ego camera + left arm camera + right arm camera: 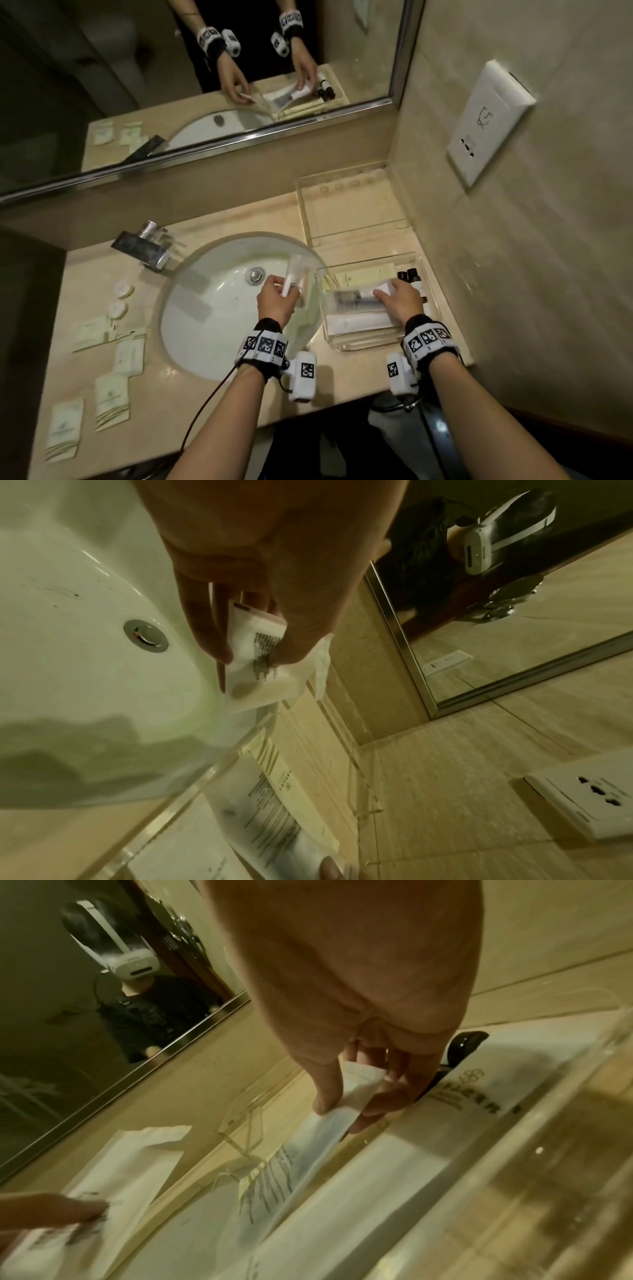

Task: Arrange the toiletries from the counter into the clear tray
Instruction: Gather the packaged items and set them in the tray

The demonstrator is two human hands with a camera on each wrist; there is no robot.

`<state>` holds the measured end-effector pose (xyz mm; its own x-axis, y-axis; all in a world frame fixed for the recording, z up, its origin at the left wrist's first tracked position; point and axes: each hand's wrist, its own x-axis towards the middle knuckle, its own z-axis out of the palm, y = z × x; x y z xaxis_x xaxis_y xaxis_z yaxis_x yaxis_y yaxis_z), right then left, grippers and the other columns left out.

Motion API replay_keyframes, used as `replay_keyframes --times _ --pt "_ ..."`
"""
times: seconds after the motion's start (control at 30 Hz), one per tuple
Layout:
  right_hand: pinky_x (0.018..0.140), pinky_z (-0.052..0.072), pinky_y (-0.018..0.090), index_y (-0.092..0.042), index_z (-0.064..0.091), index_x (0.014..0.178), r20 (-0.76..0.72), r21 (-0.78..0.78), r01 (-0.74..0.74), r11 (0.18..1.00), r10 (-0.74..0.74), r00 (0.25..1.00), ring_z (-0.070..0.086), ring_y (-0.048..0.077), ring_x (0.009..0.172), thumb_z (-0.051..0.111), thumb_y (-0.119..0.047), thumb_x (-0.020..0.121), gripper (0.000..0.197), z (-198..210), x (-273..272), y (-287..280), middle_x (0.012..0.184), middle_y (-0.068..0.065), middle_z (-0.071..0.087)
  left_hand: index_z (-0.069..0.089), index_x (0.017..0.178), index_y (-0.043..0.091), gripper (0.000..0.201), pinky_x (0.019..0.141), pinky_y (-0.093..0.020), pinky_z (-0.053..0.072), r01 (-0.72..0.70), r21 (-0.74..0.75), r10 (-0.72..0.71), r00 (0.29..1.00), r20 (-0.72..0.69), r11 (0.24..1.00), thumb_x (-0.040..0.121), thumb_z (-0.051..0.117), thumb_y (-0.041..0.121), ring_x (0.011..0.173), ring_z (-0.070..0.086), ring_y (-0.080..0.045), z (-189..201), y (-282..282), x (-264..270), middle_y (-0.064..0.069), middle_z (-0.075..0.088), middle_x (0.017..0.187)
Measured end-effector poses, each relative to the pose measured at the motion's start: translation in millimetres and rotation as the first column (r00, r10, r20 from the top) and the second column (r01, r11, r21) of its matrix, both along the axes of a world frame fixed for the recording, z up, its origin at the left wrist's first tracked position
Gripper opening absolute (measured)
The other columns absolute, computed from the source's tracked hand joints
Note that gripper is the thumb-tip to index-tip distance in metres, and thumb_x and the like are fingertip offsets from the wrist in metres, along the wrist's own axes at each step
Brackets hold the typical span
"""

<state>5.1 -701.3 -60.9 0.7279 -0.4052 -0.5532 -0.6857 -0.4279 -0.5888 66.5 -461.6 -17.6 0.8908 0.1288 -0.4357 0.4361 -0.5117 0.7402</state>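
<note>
The clear tray sits on the counter right of the sink, with long white packets and dark-capped small bottles inside. My right hand reaches into it and pinches the end of a translucent white packet lying across the others. My left hand hovers over the sink's right side, pinching a second white packet with printed text, just left of the tray's wall.
Several cream sachets and two round white pieces lie on the counter left of the sink. A chrome faucet stands at the back left. The tray's clear lid lies behind it by the mirror. The right wall has sockets.
</note>
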Motion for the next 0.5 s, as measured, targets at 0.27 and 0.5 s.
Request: replay_keyframes --times 0.27,0.5 --pt "0.085 0.050 0.037 -0.001 0.057 0.116 -0.047 -0.194 -0.089 0.977 0.081 0.996 0.059 0.033 0.106 0.067 -0.029 0.090 0.039 6.3 6.7 12.3 0.118 0.019 0.063 0.051 0.094 0.011 0.019 0.066 -0.039 0.058 0.007 -0.007 -0.007 1.000 0.021 1.000 0.083 0.066 0.015 0.074 0.062 -0.026 -1.4 3.4 7.1 -0.014 0.067 0.094" --pt "0.099 0.045 0.038 -0.013 0.053 0.128 0.095 -0.487 -0.114 0.866 0.182 0.979 0.048 0.027 0.117 0.074 -0.033 0.084 0.053 11.1 -5.6 26.3 0.129 0.009 0.049 0.051 0.092 0.014 0.018 0.075 -0.047 0.058 0.053 -0.024 -0.053 0.998 0.017 0.998 0.083 0.067 0.015 0.077 0.065 -0.028 -1.4 6.2 11.5 -0.008 0.065 0.087"
